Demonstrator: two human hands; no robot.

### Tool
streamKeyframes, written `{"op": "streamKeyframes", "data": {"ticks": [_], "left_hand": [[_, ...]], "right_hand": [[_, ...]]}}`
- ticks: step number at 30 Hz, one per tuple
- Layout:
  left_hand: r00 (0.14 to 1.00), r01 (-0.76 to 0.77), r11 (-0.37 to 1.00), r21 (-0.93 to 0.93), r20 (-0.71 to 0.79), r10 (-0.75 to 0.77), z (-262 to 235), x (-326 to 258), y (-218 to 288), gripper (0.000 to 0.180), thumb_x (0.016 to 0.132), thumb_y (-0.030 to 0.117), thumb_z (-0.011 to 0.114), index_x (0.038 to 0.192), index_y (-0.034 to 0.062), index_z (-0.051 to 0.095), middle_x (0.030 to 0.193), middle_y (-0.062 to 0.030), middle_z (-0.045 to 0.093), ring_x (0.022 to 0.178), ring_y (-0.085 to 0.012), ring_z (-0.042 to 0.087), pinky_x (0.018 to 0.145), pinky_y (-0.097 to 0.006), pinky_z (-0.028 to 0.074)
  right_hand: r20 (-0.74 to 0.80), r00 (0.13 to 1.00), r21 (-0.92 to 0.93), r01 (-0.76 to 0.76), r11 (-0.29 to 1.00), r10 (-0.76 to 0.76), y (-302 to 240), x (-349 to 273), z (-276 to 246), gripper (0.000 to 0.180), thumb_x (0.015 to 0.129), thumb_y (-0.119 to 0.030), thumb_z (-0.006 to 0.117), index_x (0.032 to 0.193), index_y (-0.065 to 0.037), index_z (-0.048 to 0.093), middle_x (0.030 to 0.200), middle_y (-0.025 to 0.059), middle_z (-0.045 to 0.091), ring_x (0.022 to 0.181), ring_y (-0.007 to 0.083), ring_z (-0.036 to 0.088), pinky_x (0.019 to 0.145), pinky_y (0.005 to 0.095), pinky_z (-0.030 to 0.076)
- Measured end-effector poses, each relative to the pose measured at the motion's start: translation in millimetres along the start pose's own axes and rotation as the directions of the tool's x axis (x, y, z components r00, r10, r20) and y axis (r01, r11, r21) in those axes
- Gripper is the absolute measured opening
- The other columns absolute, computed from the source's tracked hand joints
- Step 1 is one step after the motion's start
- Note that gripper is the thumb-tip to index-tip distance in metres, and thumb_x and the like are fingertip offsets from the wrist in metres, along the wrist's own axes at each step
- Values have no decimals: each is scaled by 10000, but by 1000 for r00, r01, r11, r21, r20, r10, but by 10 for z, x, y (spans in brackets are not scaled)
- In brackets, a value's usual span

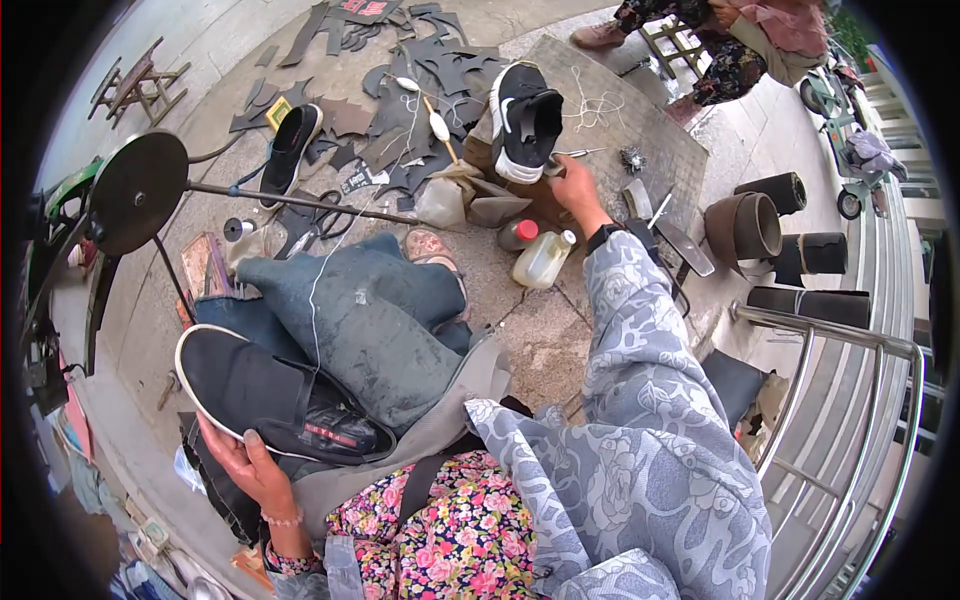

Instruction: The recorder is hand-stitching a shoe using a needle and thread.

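On my lap lies a black slip-on shoe (240, 380) with a white sole edge, its toe pointing left. My left hand (255, 475) grips its near side, thumb on the upper. White thread (313, 290) trails from the shoe across my trousers toward the scraps. Stretched forward, my right hand (578, 192) has its fingers closed beside the heel of a black and white sneaker (520, 125); what is in them is too small to make out. A thin pointed tool (585, 153) lies just beyond those fingers. Below stand a red-capped bottle (518, 235) and a clear bottle of yellowish liquid (543, 262).
Dark rubber scraps (440, 60) cover the ground ahead, with another black shoe (290, 150) and scissors (325, 210). A machine with a round black wheel (138, 185) stands left. Rolled sheets (742, 225) and a metal railing (830, 325) are right. Another person (700, 40) sits far right.
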State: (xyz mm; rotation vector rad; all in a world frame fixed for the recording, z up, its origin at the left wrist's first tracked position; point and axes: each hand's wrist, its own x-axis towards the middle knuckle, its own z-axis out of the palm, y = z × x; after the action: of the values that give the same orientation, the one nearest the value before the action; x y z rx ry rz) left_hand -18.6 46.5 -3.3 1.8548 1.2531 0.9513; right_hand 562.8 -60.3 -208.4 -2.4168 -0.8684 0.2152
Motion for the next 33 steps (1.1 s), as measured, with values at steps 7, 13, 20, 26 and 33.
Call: {"op": "streamKeyframes", "data": {"ticks": [7,13,20,26,33], "left_hand": [[961,258,948,-189,-46,-271,-435,-280,-31,414,998,203,561,1344,-17,501,883,-52,635,633,-33,465,557,-181,375],[919,286,957,47,-297,-260,-754,-391,-277,249,978,118,583,1187,-15,615,878,-38,642,713,-63,557,670,-214,474],[980,196,889,-414,111,-165,-539,-438,441,265,952,73,621,1196,-28,607,969,-75,665,857,-103,631,781,-237,514],[922,383,485,-786,357,-149,-266,-369,745,534,1031,391,470,1362,-27,474,1151,-133,617,1011,-168,593,916,-317,451],[909,230,680,-697,-95,-405,-585,-635,328,299,1045,282,465,1037,6,577,774,-48,582,722,-130,570,713,-287,475]], "right_hand": [[104,995,-284,23,959,7,483,383,146,257,763,-286,663,868,-54,701,850,205,699,836,382,677,735,467,522],[142,914,760,-347,550,380,413,-166,-425,123,941,-113,618,1020,-86,527,885,49,618,807,199,683,692,278,550],[136,915,860,82,503,-381,-2008,-1651,-1084,71,945,-17,582,1015,-31,577,1020,95,601,904,174,642,861,321,535],[168,79,774,606,181,-983,-3831,-2655,-896,183,782,-11,697,944,-49,623,982,93,609,806,278,614,695,337,498],[337,21,864,390,318,-941,-4178,-2621,-530,287,799,-89,739,1066,-51,641,1063,90,621,835,277,648,725,334,529]]}}
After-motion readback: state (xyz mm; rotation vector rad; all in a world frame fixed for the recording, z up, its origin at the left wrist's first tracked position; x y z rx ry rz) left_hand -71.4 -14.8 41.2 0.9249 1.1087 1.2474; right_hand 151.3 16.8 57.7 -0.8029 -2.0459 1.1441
